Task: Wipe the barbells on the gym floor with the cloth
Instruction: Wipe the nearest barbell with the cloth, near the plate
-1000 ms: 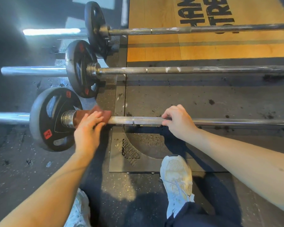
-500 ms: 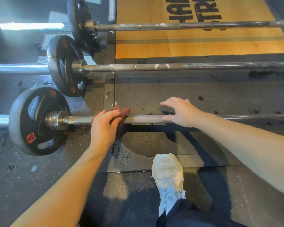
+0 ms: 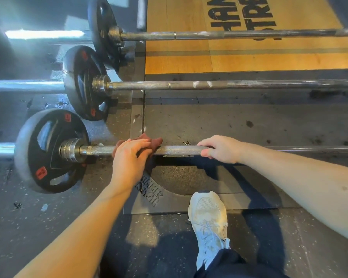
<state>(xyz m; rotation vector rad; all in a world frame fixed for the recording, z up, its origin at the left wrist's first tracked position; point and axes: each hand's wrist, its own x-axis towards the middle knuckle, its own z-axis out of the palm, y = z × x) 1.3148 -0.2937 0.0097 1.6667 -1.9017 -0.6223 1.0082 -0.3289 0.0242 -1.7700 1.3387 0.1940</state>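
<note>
Left hand (image 3: 129, 157), one cloth (image 3: 153, 142), apparently three barbells (image 3: 179, 150).

The dark speckled rubber floor (image 3: 48, 227) carries three barbells lying parallel. The near barbell (image 3: 179, 150) crosses the centre, the middle barbell (image 3: 249, 84) lies toward 12 o'clock, and the far barbell (image 3: 249, 34) lies beyond it. Their plates rest from 9 to 11 o'clock. A wooden platform (image 3: 189, 57) sits at 1 o'clock and a white shoe (image 3: 209, 217) stands at 6.
</note>
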